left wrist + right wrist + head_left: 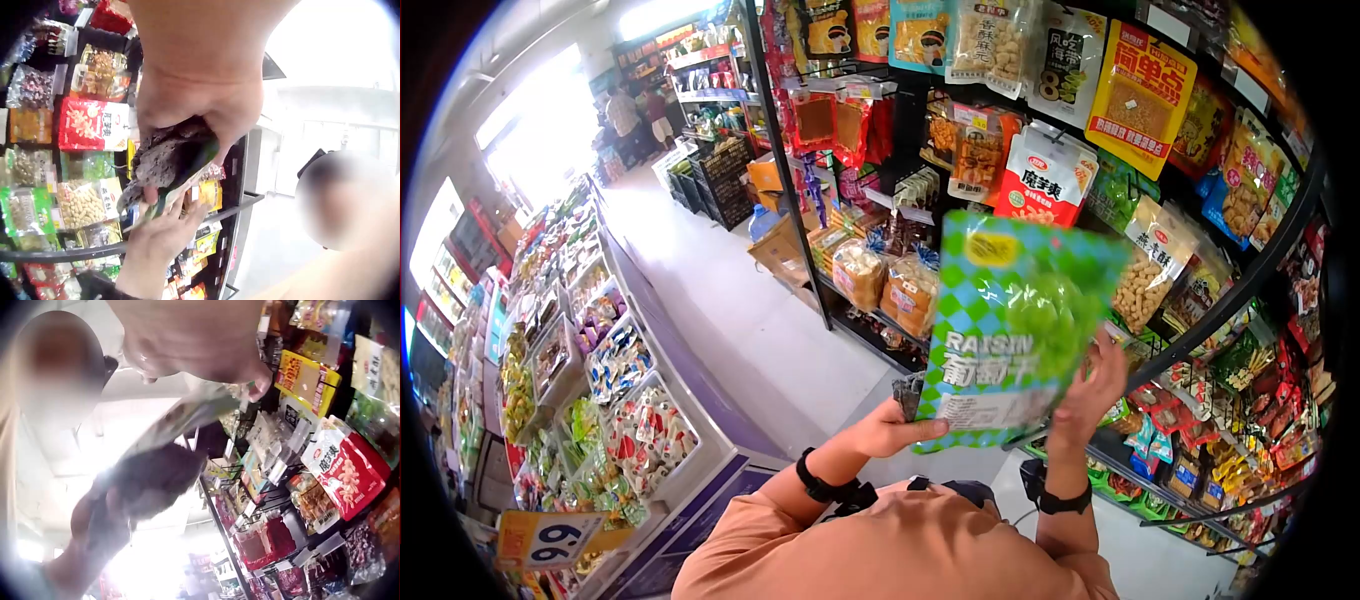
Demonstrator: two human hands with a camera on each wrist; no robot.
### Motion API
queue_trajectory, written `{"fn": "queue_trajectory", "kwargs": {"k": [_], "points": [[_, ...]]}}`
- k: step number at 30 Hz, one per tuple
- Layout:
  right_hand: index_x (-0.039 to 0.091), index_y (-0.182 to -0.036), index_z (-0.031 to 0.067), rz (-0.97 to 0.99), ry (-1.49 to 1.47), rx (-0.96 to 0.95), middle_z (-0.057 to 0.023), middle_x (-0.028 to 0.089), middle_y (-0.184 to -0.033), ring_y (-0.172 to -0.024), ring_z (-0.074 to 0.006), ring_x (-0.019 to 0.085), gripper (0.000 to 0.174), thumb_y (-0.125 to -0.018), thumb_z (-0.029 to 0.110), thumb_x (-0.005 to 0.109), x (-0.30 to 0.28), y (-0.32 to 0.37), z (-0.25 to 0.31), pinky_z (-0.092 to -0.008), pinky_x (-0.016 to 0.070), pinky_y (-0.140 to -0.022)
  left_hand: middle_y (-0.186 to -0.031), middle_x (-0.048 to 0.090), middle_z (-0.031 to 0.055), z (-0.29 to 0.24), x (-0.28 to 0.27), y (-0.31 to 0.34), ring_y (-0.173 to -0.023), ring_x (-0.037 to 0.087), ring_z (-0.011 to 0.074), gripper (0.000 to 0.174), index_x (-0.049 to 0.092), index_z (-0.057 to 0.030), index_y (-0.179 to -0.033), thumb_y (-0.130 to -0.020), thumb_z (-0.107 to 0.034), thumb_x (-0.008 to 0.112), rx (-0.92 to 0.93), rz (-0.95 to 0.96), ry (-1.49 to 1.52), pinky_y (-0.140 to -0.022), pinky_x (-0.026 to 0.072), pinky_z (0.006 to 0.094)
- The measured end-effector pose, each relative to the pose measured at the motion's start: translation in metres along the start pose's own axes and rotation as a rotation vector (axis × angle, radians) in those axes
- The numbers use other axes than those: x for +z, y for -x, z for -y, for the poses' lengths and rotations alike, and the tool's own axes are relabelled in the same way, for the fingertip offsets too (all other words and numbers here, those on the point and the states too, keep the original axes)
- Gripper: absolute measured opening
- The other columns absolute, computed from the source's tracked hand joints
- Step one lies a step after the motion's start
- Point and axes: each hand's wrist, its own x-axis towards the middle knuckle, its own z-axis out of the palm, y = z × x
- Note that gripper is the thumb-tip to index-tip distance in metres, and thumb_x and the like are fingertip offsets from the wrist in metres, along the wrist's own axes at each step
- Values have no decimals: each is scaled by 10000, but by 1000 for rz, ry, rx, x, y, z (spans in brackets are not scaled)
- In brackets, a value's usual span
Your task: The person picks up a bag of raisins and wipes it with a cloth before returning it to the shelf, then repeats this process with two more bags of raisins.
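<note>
1. Fingers on left hand (890,430): curled, thumb laid across the front of the raisin bag (1020,320) at its lower left corner. A firm pinch, not slack.
2. Same hand also clamps a dark packet (908,393) against the back of the bag. The left wrist view shows it tucked under the palm, fingers wrapped round both.
3. Right hand (1090,390): fingers bent round the bag's lower right edge, tips on the front, thumb hidden behind the bag. It is gripping, but I can't tell how tightly.
4. Bag position: held up at chest height between both hands, tilted, printed face toward the head camera. It is green check with "RAISIN" on the front, and sits in front of the shelf rack (1200,330) without touching it.
5. Rack behind: hanging snack packs, including a red-and-white packet (1045,175) and a yellow packet (1142,95), both above the bag.
6. Left of the aisle: open bins of wrapped sweets (635,410), with a yellow price sign (550,540) at the near end.
7. Black straps on both wrists, orange sleeves.
</note>
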Motion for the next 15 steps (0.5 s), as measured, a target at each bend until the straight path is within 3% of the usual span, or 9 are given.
{"fn": "queue_trajectory", "kwargs": {"k": [2,3,5,6,8,9,11,13,15], "points": [[308,-1381,6,-27,-296,327,-139,413,-1345,-1232,-287,420,1045,-622,530,800,-30,18,-7,-428,343,-1024,-1049,603,10,2,-7,17,-953,511,89,322,524,-13,-1196,-906,-129,605,-118,-43,-75,-802,454,273],[308,-1381,6,-24,-300,326,-139,413,-1345,-1232,-287,420,1045,-622,530,800,-42,25,-6,-428,343,-1024,-1049,603,10,11,-8,23,-953,511,89,322,524,-13,-1196,-906,-129,605,-115,-47,-78,-802,454,273],[318,-1378,13,226,-448,702,-128,462,-1318,-1234,-287,432,909,-729,496,733,-57,35,1,-426,374,-1009,-971,618,-5,25,-4,34,-845,553,86,336,537,-17,-1165,-877,-146,652,-61,-121,-213,-688,487,257],[318,-1378,13,229,-449,701,-128,462,-1318,-1234,-287,432,909,-729,496,733,-52,38,2,-426,374,-1009,-971,618,-5,28,0,36,-845,553,86,336,537,-17,-1165,-877,-146,652,-59,-124,-213,-688,487,257],[340,-1370,12,182,-788,886,-146,449,-1349,-1233,-308,444,748,-831,436,637,-28,48,11,-466,354,-1022,-976,653,42,28,12,46,-767,611,90,308,571,-11,-1122,-853,-117,674,-267,-495,-123,-592,496,252],[340,-1370,12,183,-791,894,-146,449,-1349,-1233,-308,444,748,-831,436,637,-24,51,15,-466,354,-1022,-911,664,54,19,16,48,-630,616,103,302,574,-14,-1125,-859,-127,664,-310,-589,-252,-485,463,228],[334,-1379,17,136,-862,868,-136,426,-1377,-1235,-315,441,656,-895,402,552,-14,59,22,-465,344,-1029,-876,660,63,55,3,62,-572,599,113,257,583,-19,-1112,-896,-155,613,-132,-753,-209,-479,452,229],[314,-1392,23,99,-835,804,-129,406,-1394,-1248,-316,426,659,-918,443,496,-6,57,44,-468,334,-1036,-839,648,58,53,5,70,-584,594,123,256,579,-3,-1108,-931,-185,557,-163,-909,-249,-524,464,245],[287,-1407,29,42,-913,717,-127,383,-1410,-1261,-311,412,684,-930,500,427,-14,65,56,-470,328,-1040,-892,632,21,59,6,68,-759,564,101,232,583,28,-1103,-945,-132,526,96,-908,-164,-703,460,256]]}}
